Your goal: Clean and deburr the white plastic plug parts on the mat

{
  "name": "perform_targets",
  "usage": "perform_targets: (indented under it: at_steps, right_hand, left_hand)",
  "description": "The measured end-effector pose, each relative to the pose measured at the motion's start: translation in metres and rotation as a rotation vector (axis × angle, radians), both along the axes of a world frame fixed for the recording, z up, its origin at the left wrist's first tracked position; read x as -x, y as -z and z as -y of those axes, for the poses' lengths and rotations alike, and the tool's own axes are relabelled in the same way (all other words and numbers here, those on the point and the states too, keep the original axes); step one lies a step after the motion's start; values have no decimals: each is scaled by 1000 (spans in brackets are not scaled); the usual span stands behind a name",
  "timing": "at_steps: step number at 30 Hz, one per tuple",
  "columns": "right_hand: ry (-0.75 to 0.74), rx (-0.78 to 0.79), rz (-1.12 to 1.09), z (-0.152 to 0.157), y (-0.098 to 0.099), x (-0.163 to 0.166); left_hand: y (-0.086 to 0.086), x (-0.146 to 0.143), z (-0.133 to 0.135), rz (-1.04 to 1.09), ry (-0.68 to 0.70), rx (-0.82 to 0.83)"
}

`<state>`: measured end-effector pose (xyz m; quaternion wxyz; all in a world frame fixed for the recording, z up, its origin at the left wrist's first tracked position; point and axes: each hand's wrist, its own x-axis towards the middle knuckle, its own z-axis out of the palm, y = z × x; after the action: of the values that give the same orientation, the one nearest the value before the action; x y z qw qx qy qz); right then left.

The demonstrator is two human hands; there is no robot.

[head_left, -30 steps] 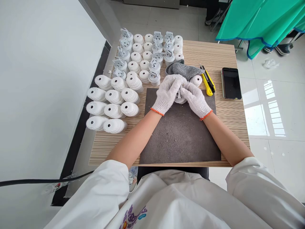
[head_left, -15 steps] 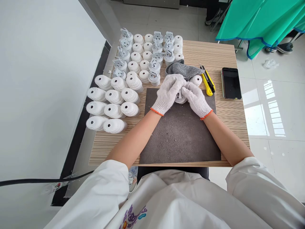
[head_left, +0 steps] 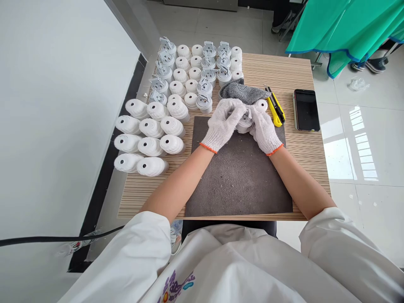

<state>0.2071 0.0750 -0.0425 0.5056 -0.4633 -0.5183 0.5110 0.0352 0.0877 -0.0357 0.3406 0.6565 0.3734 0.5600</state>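
Observation:
At the far edge of the dark mat (head_left: 233, 176), I hold a white ribbed plastic fitting (head_left: 244, 126) with a grey bracket on its top. My left hand (head_left: 223, 120), in a white knitted glove with an orange cuff, is closed at the fitting's upper left, thumb and fingers bent against it. Gloved the same way, my right hand (head_left: 264, 129) wraps its right side. Fingertips on both sides are partly hidden. Just beyond my hands lies a grey speckled cloth (head_left: 241, 91). Another white fitting (head_left: 261, 104) shows behind my right hand.
Several plain white ribbed fittings (head_left: 150, 146) stand along the table's left side. Behind them are rows of similar fittings, some with grey bracket tops (head_left: 204, 102). To the right lie a yellow utility knife (head_left: 276, 110) and a black phone (head_left: 306, 110). A green curtain (head_left: 344, 29) hangs beyond.
My right hand has shifted slightly right and down, now around the fitting's side. The fitting has moved a little right and away from me, and more of it shows.

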Motion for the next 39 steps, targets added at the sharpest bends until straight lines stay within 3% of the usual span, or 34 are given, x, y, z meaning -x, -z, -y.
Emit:
perform_targets:
  at_steps: [15, 26, 31, 39]
  right_hand:
    - [-2, -18, -32, -2, 4, 0]
    - [48, 9, 97, 1, -2, 0]
    - [28, 1, 13, 1, -1, 1]
    - [117, 42, 52, -2, 5, 0]
  left_hand:
    - [-4, 3, 1, 6, 33, -44]
    - [0, 7, -2, -5, 85, -49]
    - [-6, 3, 2, -16, 36, -63]
    - [-10, 4, 5, -70, -109, -88]
